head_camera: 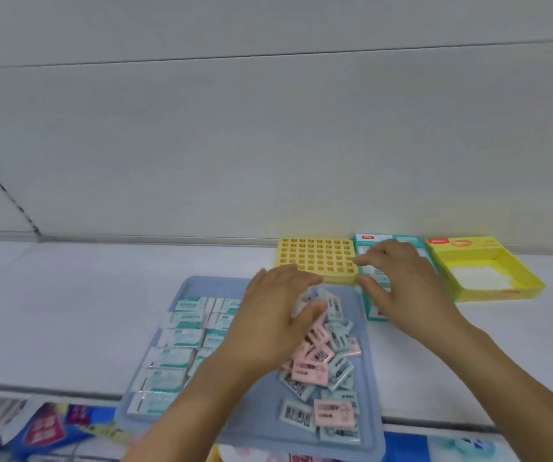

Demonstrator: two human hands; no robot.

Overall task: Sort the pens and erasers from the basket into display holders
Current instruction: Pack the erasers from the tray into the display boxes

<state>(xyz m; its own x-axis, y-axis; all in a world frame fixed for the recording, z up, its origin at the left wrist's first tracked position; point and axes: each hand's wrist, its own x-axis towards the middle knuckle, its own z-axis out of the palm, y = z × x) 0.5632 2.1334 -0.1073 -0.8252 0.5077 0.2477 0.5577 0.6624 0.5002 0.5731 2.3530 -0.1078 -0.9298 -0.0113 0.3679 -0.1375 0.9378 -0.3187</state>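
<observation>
A blue-grey basket (201, 285) lies on the white shelf. Its left half holds rows of teal-and-white wrapped erasers (176, 338). A loose pile of pink and pale-teal erasers (321, 365) fills its right half. My left hand (278, 318) is over the top of that pile, fingers and thumb curled round a few pale-teal erasers (306, 298). My right hand (401, 285) hovers over a teal display box (373, 313), with its fingers spread and nothing in them. A yellow grid holder (316, 258) with many square holes stands just behind the basket.
An open yellow display box (501, 291) with a white floor stands at the far right against the back wall. Below the shelf's front edge, colourful packaged goods (45, 425) show. Bare white shelf (68, 295) stretches to the left of the basket.
</observation>
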